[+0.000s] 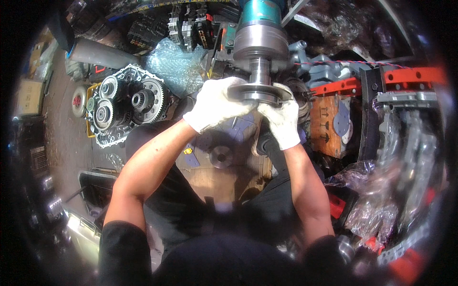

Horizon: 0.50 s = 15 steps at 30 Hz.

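Observation:
Both my hands wear white gloves and reach up to a round metal disc (253, 90) at the top middle. My left hand (214, 102) grips the disc's left edge, while my right hand (281, 114) is curled round its right side with the fingers partly behind it. Above the disc a shiny steel shaft (260, 71) runs up to a wide steel cylinder (261, 42), which meets a teal housing (261, 14). Whether the disc is fixed to the shaft or only touches it, I cannot tell.
At the left lies an open gear case (157, 119) with several toothed gears. Bubble wrap (174, 64) is behind it. Flat cardboard (224, 183) with a metal ring (221, 156) lies between my legs. To the right stand a wooden box (327, 124) and a red perforated beam (338, 87).

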### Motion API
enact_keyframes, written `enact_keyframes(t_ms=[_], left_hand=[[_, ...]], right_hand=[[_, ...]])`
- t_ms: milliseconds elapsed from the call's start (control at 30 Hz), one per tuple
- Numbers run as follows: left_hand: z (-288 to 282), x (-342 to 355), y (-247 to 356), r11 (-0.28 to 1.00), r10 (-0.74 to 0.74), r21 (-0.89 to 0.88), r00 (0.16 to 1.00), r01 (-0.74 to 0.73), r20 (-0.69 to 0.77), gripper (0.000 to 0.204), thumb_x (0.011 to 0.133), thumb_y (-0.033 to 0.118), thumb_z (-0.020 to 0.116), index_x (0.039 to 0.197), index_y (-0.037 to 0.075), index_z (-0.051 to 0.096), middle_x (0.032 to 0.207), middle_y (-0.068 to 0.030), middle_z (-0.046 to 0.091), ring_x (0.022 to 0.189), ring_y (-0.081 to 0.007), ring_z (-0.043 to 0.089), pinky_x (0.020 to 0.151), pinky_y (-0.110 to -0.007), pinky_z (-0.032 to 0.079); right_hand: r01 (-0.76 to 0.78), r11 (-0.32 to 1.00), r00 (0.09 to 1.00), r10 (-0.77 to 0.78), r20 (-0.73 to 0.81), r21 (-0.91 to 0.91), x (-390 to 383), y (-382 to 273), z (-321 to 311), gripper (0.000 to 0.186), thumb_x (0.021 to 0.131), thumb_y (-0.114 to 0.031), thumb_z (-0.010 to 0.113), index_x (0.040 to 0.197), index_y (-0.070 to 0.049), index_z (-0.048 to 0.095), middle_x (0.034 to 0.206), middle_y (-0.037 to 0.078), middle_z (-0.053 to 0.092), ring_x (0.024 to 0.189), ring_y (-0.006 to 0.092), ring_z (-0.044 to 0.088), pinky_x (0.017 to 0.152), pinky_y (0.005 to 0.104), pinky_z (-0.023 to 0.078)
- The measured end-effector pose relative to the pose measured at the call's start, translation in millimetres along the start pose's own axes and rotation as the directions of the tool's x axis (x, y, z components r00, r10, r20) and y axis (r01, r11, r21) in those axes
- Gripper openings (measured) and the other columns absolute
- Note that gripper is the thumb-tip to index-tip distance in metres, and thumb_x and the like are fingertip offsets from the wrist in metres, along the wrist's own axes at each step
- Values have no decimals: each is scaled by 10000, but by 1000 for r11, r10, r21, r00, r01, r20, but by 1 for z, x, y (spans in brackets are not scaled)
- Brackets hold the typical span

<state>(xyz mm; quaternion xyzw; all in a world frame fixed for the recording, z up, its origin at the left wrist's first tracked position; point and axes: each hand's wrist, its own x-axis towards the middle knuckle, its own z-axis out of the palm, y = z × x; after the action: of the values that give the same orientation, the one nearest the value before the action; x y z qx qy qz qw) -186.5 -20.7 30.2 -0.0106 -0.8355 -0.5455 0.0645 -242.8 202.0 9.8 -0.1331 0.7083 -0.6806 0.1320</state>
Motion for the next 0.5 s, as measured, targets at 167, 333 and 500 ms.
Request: enact_keyframes(t_ms=[167, 333, 500], left_hand=[[0, 0, 1, 1000, -1, -3, 1000, 1, 3, 528, 790, 468, 894, 1153, 103, 775, 963, -141, 800, 888, -291, 800, 816, -380, 625], [0, 0, 1, 1000, 2, -4, 1000, -2, 0, 534, 789, 468, 897, 1157, 101, 775, 965, -140, 800, 897, -286, 801, 818, -378, 625], [-2, 0, 0, 1000, 0, -1, 1000, 0, 12, 526, 789, 459, 900, 1152, 99, 775, 970, -141, 799, 903, -286, 800, 817, -382, 623]], right_hand=[[13, 999, 1000, -13, 0, -34, 1, 0, -1, 747, 760, -160, 935, 1387, 33, 576, 1237, 137, 703, 1133, 217, 688, 996, 359, 585], [-7, 994, 1000, 9, 11, -112, 1, -2, -1, 718, 762, -150, 925, 1374, 24, 593, 1237, 128, 704, 1132, 215, 688, 990, 359, 586], [1, 998, 1000, 0, 6, -65, 1, -3, 0, 695, 764, -126, 906, 1371, 20, 599, 1240, 126, 704, 1134, 215, 687, 986, 357, 587]])
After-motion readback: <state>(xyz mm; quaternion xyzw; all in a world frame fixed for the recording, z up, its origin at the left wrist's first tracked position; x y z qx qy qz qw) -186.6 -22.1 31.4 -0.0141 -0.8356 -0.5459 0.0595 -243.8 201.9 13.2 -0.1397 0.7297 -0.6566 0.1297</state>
